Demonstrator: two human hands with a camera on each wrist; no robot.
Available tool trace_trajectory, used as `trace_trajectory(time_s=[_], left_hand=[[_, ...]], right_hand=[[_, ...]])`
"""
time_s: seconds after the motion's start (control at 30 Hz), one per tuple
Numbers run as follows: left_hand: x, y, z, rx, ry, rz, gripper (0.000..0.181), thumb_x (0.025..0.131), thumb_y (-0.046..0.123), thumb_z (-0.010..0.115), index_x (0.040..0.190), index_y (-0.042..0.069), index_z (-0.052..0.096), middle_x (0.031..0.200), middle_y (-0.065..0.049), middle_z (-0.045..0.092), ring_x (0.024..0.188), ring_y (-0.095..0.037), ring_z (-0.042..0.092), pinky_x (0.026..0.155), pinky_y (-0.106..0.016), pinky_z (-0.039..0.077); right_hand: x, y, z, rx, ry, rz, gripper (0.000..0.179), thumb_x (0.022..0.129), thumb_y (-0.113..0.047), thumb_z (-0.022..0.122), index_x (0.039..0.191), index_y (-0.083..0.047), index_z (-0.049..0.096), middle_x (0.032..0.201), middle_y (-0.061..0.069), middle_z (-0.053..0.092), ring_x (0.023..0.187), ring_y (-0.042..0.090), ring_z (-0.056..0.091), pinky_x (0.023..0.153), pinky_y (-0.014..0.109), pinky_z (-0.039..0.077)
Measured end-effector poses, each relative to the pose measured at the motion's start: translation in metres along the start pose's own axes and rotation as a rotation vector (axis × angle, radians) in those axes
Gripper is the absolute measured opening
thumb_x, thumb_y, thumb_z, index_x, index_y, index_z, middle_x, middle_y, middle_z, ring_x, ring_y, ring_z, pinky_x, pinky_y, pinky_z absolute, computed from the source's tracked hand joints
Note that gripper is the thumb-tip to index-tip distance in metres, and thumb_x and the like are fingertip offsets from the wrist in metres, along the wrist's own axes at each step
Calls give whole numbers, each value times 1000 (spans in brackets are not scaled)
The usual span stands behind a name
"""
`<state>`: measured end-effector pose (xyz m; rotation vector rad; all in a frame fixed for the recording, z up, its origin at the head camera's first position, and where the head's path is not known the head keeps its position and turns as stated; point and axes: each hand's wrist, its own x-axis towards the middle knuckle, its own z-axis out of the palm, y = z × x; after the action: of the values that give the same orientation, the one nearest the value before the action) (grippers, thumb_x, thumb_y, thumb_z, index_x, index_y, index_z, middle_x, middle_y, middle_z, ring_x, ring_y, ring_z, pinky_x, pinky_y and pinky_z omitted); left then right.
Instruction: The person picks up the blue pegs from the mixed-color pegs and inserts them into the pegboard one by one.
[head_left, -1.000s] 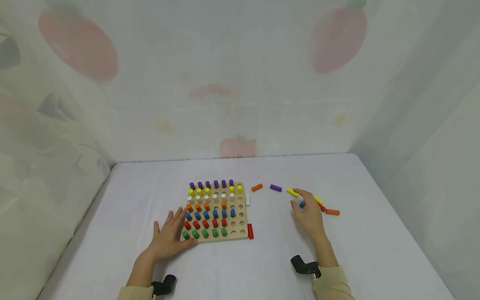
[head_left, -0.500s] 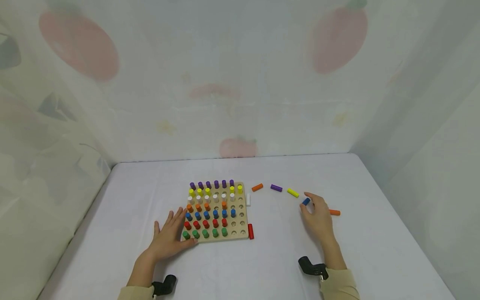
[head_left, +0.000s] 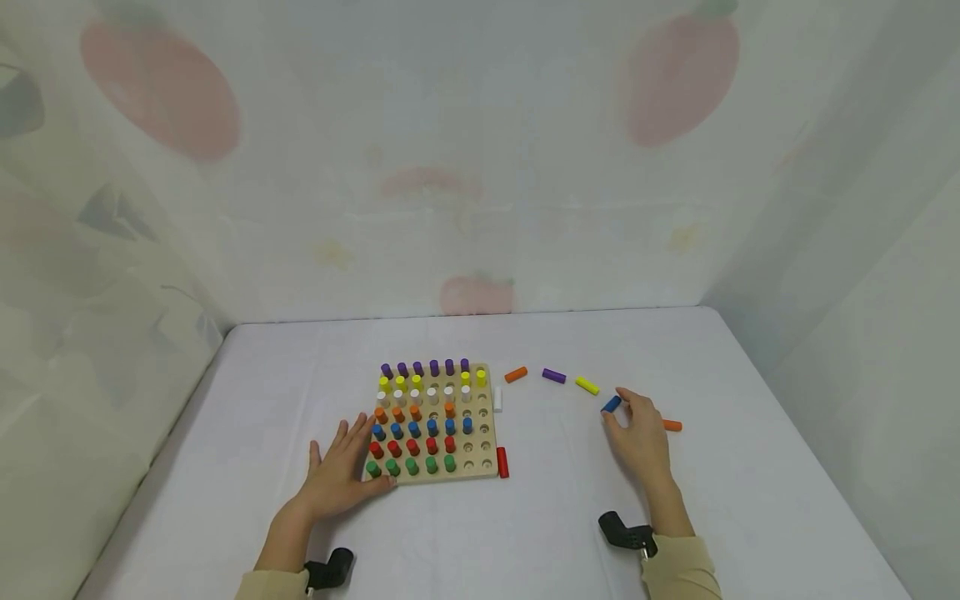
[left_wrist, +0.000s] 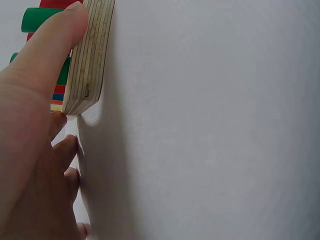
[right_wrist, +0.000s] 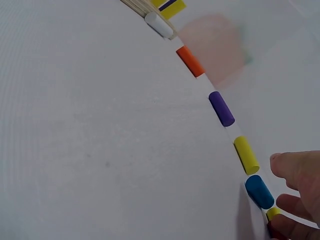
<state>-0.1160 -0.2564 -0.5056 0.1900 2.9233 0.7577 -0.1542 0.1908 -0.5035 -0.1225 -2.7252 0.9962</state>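
In the head view my left hand (head_left: 335, 479) spreads its fingers along the left side of a wooden pegboard (head_left: 475, 465). Its thumb touches the board's front edge, also visible in the left wrist view. Rows of purple, yellow, white, orange, blue, red and green pegs stand in the board, with some holes bare on the right. My right hand (head_left: 639, 437) is over the table at right, thumb and index finger apart on either side of a lying blue peg (right_wrist: 259, 191). Near its fingers in the right wrist view are a yellow peg (right_wrist: 273, 213) and a partly covered red peg (right_wrist: 276, 232).
Loose pegs lie in a curve right of the board: orange (head_left: 516, 375), purple (head_left: 554, 377), yellow (head_left: 587, 386), and another orange peg (head_left: 672, 425) beyond the right hand. A white peg (head_left: 498, 399) and a red peg (head_left: 503, 462) lie against the board's right edge.
My right hand has moved right and slightly down, from beside the yellow peg to around the blue peg, covering the yellow and red pegs behind it. My left hand stays put.
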Motion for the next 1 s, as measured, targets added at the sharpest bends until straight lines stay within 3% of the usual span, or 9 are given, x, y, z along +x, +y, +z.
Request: trace_trajectory(time_s=[0.4, 0.67, 1.0], left_hand=[[1, -2, 1, -5, 2, 4, 104, 65, 62, 71, 146, 16, 26, 152, -14, 21, 139, -43, 9, 98, -72, -10], [1, 0, 0, 4, -6, -4, 104, 65, 63, 70, 146, 16, 25, 152, -13, 20, 139, -43, 8, 98, -72, -9], [1, 0, 0, -1, -1, 3, 103, 65, 62, 70, 146, 16, 26, 152, -14, 21, 139, -43, 9, 98, -72, -9]], right_hand=[[3, 2, 3, -66, -38, 69, 53, 84, -22, 62, 129, 3, 48, 122, 26, 50, 109, 40, 48, 89, 51, 43], [7, 6, 9, -159, -15, 70, 53, 83, -26, 62, 127, 1, 50, 125, 26, 48, 108, 42, 48, 84, 52, 45], [7, 6, 11, -191, 35, 52, 47, 80, -25, 65, 118, 2, 57, 121, 27, 51, 104, 44, 49, 81, 53, 45]])
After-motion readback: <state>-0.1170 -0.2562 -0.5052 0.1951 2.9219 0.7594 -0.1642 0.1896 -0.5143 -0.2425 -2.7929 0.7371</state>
